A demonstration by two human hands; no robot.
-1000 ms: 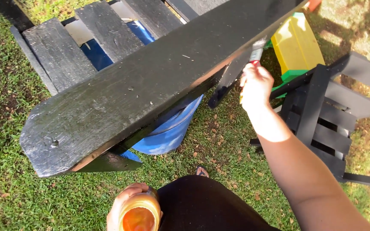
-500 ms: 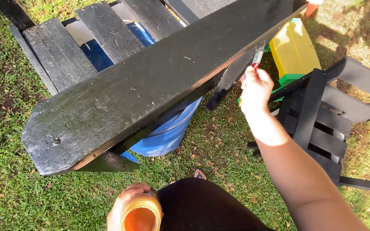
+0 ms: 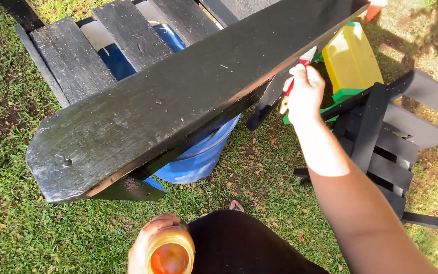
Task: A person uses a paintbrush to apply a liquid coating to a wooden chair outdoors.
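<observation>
Head view, looking straight down: my right hand [image 3: 305, 94] is closed around a paintbrush [image 3: 295, 76] with a red handle, and the brush's metal band and bristles sit right against the lower edge of the long black plank [image 3: 178, 106]. That plank runs diagonally across the frame, pointed end toward the lower left, its top face dark and wet-looking. My forearm comes in from the lower right corner.

Down at the bottom edge, my left hand [image 3: 153, 243] is wrapped around a jar [image 3: 171, 253] with orange liquid inside, held close to my body, well apart from the brush.

Under the plank I see a blue barrel [image 3: 198, 157] lying on the grass [image 3: 16, 238]. Behind it, black slats [image 3: 72, 56] of a pallet-like piece lean across the upper left. Just beyond my right hand sits a yellow container [image 3: 351, 58] with a green base. To the right, a black slatted frame [image 3: 396, 132] rests on the grass. A toe of my sandal [image 3: 236, 205] peeks out just above my dark clothing.
</observation>
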